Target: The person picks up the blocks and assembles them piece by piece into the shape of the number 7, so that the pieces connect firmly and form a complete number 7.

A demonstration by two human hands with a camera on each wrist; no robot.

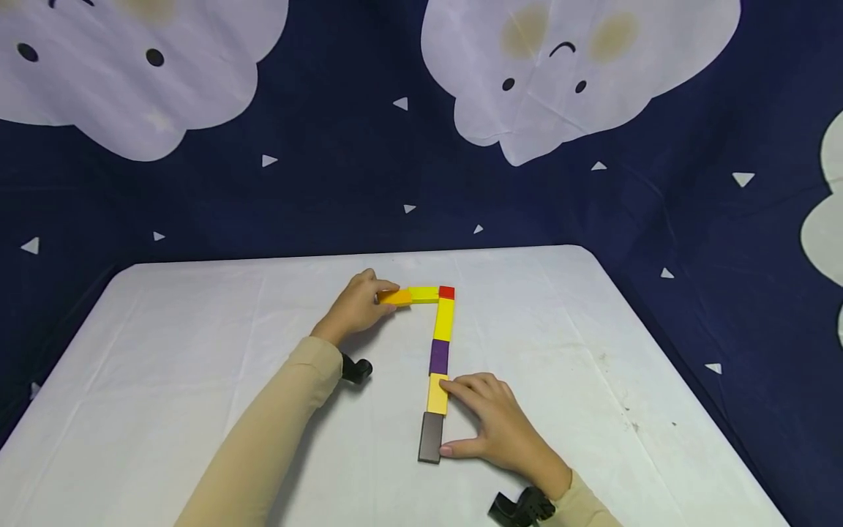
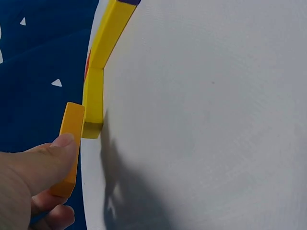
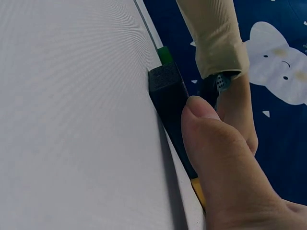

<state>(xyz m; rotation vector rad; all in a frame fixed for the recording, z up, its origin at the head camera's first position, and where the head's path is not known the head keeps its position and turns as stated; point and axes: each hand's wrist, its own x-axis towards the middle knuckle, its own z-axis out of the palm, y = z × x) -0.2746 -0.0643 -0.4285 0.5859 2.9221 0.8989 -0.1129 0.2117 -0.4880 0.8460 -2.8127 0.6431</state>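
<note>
My left hand [image 1: 356,304] pinches an orange block [image 2: 72,124] between thumb and fingers. Its front end overlaps the end of a yellow block [image 1: 424,295], which leads right to a small red block [image 1: 446,292] at the corner. From there a line of blocks runs toward me: another yellow block [image 1: 444,320], a purple block [image 1: 439,357], a pale yellow block [image 1: 437,394] and a dark grey block [image 1: 431,438]. Beside the near end lies my right hand [image 1: 503,421], fingers spread; its index fingertip touches the pale yellow block and its thumb lies against the grey one.
A white-covered table [image 1: 165,395] carries the blocks, its far edge a short way beyond the corner. Behind hangs a dark blue cloth [image 1: 342,146] with clouds and triangles. Past the dark block, a green piece [image 3: 164,55] shows in the right wrist view.
</note>
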